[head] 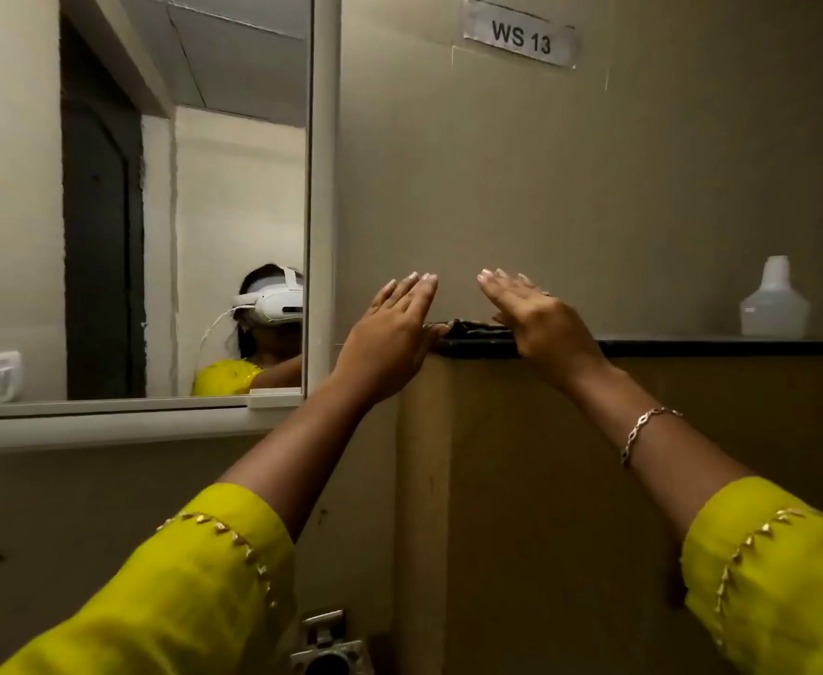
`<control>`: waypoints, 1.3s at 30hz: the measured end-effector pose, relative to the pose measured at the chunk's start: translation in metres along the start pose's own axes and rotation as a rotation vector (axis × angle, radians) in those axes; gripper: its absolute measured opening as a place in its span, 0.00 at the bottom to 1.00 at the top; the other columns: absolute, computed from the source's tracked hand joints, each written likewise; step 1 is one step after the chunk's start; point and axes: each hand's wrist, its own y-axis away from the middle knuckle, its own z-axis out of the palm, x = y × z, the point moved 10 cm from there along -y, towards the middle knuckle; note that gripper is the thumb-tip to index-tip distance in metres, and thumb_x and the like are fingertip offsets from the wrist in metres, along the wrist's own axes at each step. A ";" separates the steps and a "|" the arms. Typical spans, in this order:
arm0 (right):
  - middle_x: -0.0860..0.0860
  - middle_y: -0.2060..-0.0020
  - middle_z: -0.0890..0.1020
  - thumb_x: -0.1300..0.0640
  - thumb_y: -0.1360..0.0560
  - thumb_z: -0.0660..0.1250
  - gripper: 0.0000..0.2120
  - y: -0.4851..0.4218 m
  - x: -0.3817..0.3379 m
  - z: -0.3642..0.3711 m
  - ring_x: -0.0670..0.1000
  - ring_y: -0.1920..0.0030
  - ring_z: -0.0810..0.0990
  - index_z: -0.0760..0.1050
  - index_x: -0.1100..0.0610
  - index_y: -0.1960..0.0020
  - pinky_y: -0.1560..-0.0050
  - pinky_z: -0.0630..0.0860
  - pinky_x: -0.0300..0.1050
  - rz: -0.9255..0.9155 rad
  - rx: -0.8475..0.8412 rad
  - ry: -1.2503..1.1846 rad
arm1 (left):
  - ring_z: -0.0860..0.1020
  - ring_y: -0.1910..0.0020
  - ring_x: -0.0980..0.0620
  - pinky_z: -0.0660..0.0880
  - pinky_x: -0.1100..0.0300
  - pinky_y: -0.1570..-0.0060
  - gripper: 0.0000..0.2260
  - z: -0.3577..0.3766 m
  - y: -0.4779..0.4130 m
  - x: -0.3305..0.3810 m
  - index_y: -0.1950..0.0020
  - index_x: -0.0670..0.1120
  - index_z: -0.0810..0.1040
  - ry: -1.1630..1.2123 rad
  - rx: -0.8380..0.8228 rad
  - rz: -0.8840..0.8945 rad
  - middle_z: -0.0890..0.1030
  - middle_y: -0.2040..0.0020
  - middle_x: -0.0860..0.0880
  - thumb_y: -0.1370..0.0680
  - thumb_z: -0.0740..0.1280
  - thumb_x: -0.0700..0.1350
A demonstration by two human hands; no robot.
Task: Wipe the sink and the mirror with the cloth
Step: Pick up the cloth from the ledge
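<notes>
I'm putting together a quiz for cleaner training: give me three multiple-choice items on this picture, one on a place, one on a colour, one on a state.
1. Where does the bottle stand? A on the shelf; B on a chair; C on the floor.
2. What colour are the sleeves? A blue; B yellow; C white.
3. How are the left hand and right hand held? A as fists; B fingers straight; C fingers laced.
Answers: 1 A, it stands on the dark shelf at the right. 2 B, both cuffs are yellow. 3 B, all fingers reach out straight at the dark cloth.
</notes>
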 end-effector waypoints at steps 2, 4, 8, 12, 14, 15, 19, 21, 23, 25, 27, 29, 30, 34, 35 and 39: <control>0.57 0.31 0.68 0.71 0.24 0.58 0.24 -0.003 0.012 0.003 0.54 0.30 0.66 0.65 0.60 0.30 0.29 0.56 0.40 0.028 -0.085 -0.021 | 0.59 0.28 0.47 0.51 0.57 0.30 0.20 0.010 -0.013 -0.002 0.30 0.41 0.62 0.089 -0.103 -0.068 0.65 0.29 0.43 0.20 0.58 0.46; 0.55 0.31 0.69 0.73 0.25 0.58 0.25 -0.005 0.023 0.012 0.53 0.30 0.66 0.66 0.58 0.31 0.29 0.56 0.39 0.057 -0.191 -0.019 | 0.63 0.30 0.46 0.60 0.52 0.31 0.18 0.014 -0.023 -0.002 0.32 0.43 0.67 0.114 -0.147 -0.101 0.69 0.31 0.44 0.22 0.61 0.44; 0.55 0.34 0.73 0.74 0.27 0.57 0.25 -0.007 0.038 0.032 0.53 0.33 0.71 0.70 0.56 0.33 0.31 0.62 0.41 0.072 -0.317 -0.026 | 0.74 0.40 0.45 0.71 0.51 0.40 0.16 0.027 -0.034 -0.001 0.36 0.44 0.72 0.081 -0.235 -0.121 0.76 0.38 0.44 0.24 0.64 0.41; 0.57 0.38 0.77 0.73 0.28 0.59 0.23 -0.014 0.049 0.037 0.55 0.37 0.75 0.74 0.58 0.37 0.34 0.68 0.45 0.120 -0.358 -0.048 | 0.77 0.48 0.47 0.75 0.51 0.46 0.12 0.034 -0.042 -0.007 0.41 0.45 0.76 0.047 -0.296 -0.141 0.79 0.43 0.45 0.25 0.67 0.40; 0.57 0.40 0.79 0.72 0.27 0.59 0.21 -0.015 0.050 0.040 0.56 0.39 0.76 0.76 0.58 0.39 0.37 0.71 0.46 0.109 -0.371 -0.036 | 0.79 0.52 0.48 0.77 0.50 0.51 0.09 0.036 -0.042 -0.005 0.46 0.46 0.79 0.046 -0.301 -0.137 0.81 0.48 0.46 0.26 0.67 0.40; 0.57 0.41 0.80 0.71 0.27 0.60 0.20 -0.016 0.049 0.040 0.56 0.41 0.77 0.77 0.58 0.40 0.38 0.72 0.46 0.103 -0.368 -0.029 | 0.79 0.54 0.48 0.78 0.50 0.52 0.08 0.035 -0.043 -0.006 0.48 0.46 0.79 0.050 -0.286 -0.138 0.82 0.50 0.46 0.26 0.67 0.40; 0.58 0.47 0.82 0.68 0.27 0.61 0.16 -0.018 0.050 0.035 0.58 0.45 0.78 0.80 0.55 0.44 0.47 0.74 0.47 0.109 -0.276 0.029 | 0.79 0.56 0.48 0.78 0.52 0.55 0.06 0.026 -0.044 -0.003 0.49 0.45 0.79 0.036 -0.190 -0.171 0.82 0.52 0.45 0.25 0.66 0.41; 0.55 0.48 0.83 0.66 0.26 0.62 0.14 -0.022 0.050 0.028 0.58 0.48 0.79 0.80 0.54 0.46 0.52 0.73 0.44 0.120 -0.191 0.076 | 0.78 0.55 0.48 0.78 0.53 0.55 0.06 0.019 -0.045 -0.003 0.49 0.46 0.79 0.020 -0.125 -0.180 0.82 0.51 0.46 0.24 0.65 0.42; 0.55 0.50 0.83 0.66 0.25 0.62 0.12 -0.027 0.047 0.022 0.56 0.50 0.80 0.79 0.56 0.47 0.53 0.74 0.44 0.136 -0.125 0.058 | 0.77 0.54 0.48 0.77 0.53 0.57 0.06 0.010 -0.045 -0.004 0.50 0.46 0.80 0.002 -0.043 -0.178 0.81 0.52 0.46 0.24 0.65 0.42; 0.56 0.51 0.83 0.66 0.25 0.62 0.10 -0.035 0.045 0.015 0.56 0.52 0.80 0.79 0.57 0.49 0.53 0.75 0.45 0.156 -0.070 0.014 | 0.77 0.54 0.48 0.77 0.51 0.57 0.06 -0.002 -0.045 -0.007 0.50 0.46 0.80 0.009 0.043 -0.182 0.81 0.53 0.46 0.24 0.64 0.43; 0.57 0.52 0.83 0.66 0.25 0.62 0.09 -0.046 0.039 0.007 0.57 0.52 0.80 0.79 0.58 0.50 0.53 0.75 0.46 0.151 -0.011 -0.007 | 0.78 0.54 0.46 0.77 0.49 0.57 0.06 -0.015 -0.044 -0.013 0.51 0.45 0.80 0.030 0.113 -0.196 0.82 0.53 0.45 0.24 0.64 0.42; 0.57 0.52 0.83 0.65 0.26 0.62 0.09 -0.054 0.030 -0.002 0.59 0.52 0.80 0.79 0.58 0.51 0.53 0.76 0.47 0.135 0.047 -0.031 | 0.78 0.55 0.47 0.77 0.49 0.57 0.06 -0.030 -0.043 -0.020 0.51 0.44 0.80 0.061 0.175 -0.205 0.82 0.53 0.44 0.24 0.64 0.42; 0.57 0.52 0.83 0.65 0.26 0.62 0.08 -0.057 0.024 -0.006 0.59 0.52 0.79 0.79 0.58 0.52 0.52 0.75 0.47 0.126 0.072 -0.051 | 0.78 0.56 0.48 0.77 0.50 0.57 0.05 -0.038 -0.042 -0.022 0.51 0.44 0.80 0.080 0.207 -0.207 0.82 0.54 0.45 0.24 0.65 0.41; 0.57 0.53 0.83 0.64 0.26 0.63 0.07 -0.067 -0.004 -0.025 0.59 0.51 0.79 0.79 0.59 0.52 0.52 0.73 0.46 0.069 0.150 -0.135 | 0.78 0.57 0.51 0.78 0.54 0.56 0.06 -0.074 -0.032 -0.034 0.51 0.42 0.79 0.120 0.279 -0.226 0.82 0.54 0.45 0.24 0.65 0.40; 0.57 0.53 0.83 0.64 0.26 0.63 0.07 -0.069 -0.012 -0.028 0.59 0.51 0.79 0.79 0.59 0.52 0.52 0.73 0.45 0.058 0.154 -0.157 | 0.78 0.56 0.51 0.77 0.55 0.55 0.06 -0.082 -0.029 -0.038 0.50 0.42 0.79 0.131 0.277 -0.242 0.82 0.54 0.45 0.24 0.65 0.40; 0.55 0.53 0.83 0.62 0.25 0.64 0.08 -0.071 -0.048 -0.027 0.56 0.54 0.79 0.80 0.56 0.50 0.54 0.72 0.43 0.033 0.088 -0.246 | 0.79 0.54 0.50 0.76 0.56 0.51 0.06 -0.107 -0.011 -0.055 0.49 0.41 0.79 0.203 0.203 -0.307 0.81 0.54 0.45 0.24 0.64 0.38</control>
